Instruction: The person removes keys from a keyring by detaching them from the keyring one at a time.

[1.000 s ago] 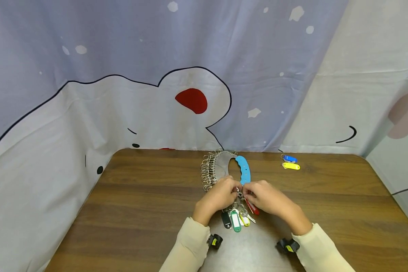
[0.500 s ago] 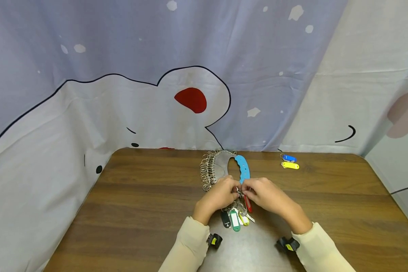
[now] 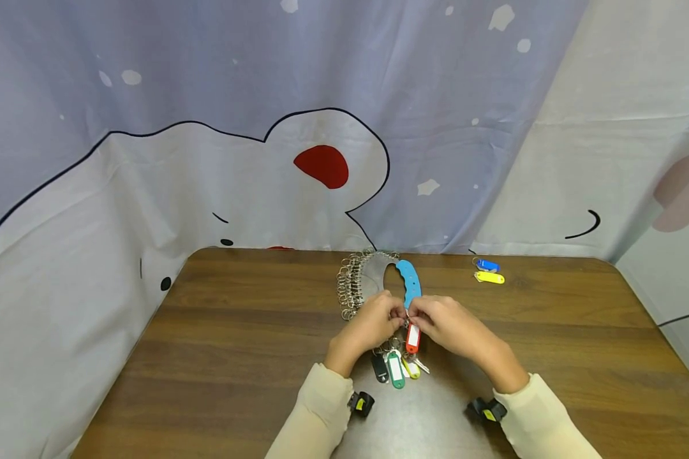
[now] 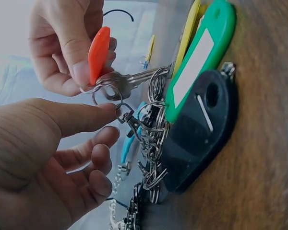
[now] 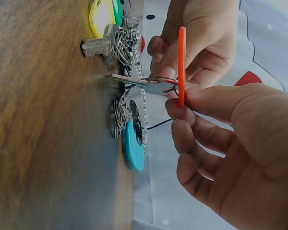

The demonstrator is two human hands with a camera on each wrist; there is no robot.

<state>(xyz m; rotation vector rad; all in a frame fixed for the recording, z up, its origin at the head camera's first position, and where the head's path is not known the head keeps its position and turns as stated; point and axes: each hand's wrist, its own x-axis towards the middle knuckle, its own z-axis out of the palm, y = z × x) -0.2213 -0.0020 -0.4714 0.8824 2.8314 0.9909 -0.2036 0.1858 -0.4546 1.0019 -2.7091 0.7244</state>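
My left hand (image 3: 374, 324) and right hand (image 3: 446, 324) meet over the table's middle. In the left wrist view, the left thumb and fingers pinch a key ring (image 4: 121, 94) beside a small metal swivel clasp (image 4: 128, 118). From the other side, my right finger and thumb pinch the same ring by the end of a red key tag (image 3: 413, 337). A key (image 5: 156, 86) hangs from that ring. Below lie a green tag (image 3: 395, 370), a black tag (image 3: 379, 368), a yellow tag (image 3: 411, 368) and more keys. Fingers partly hide the ring.
Just beyond the hands lies a curved metal plate (image 3: 372, 275) edged with many rings, with a blue grip (image 3: 410, 280). A blue tag (image 3: 487, 265) and a second yellow tag (image 3: 490, 278) lie at the back right. Behind the wooden table (image 3: 252, 331) hangs a printed curtain (image 3: 235, 185).
The red tag has swung left from slanting down to the right, and its white label now faces up. Both hands stay almost in place.
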